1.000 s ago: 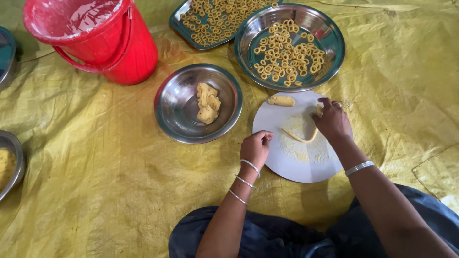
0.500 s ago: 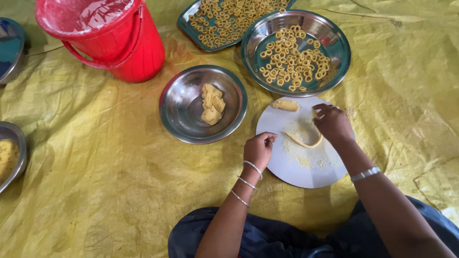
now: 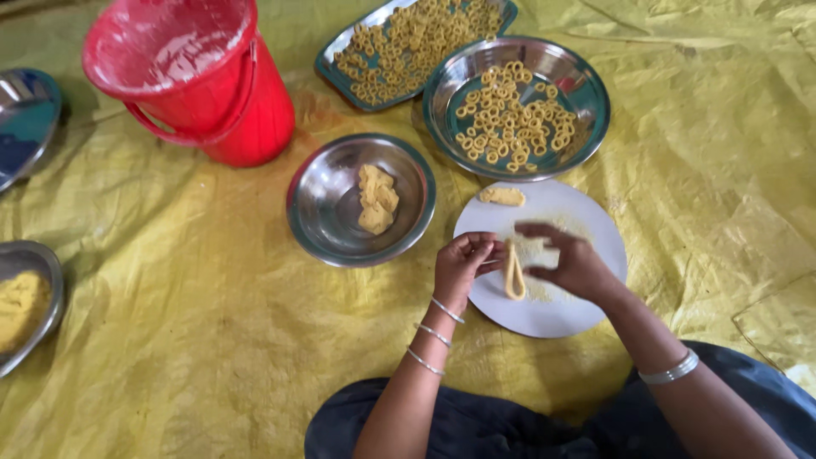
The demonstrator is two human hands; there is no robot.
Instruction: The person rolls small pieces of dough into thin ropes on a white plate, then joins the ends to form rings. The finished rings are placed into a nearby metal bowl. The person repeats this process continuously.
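My left hand [image 3: 463, 263] and my right hand [image 3: 569, 263] meet over a white round plate [image 3: 586, 212] and together pinch a thin yellow dough strip [image 3: 514, 280] that hangs down in a loop. A small lump of dough [image 3: 502, 196] lies on the plate's far side, and the plate is dusted with crumbs. A steel bowl [image 3: 323, 212] to the left of the plate holds dough pieces [image 3: 376, 198].
A steel plate [image 3: 595, 93] and a teal tray [image 3: 340, 55] at the top hold several dough rings. A red bucket [image 3: 204, 76] stands top left. Two more steel bowls [image 3: 25, 110] [image 3: 30, 297] sit at the left edge. Yellow tarp [image 3: 170, 323] covers the floor.
Both hands have come together and lifted the dough strip off the plate; it now hangs as a loop between them. The view has shifted closer.
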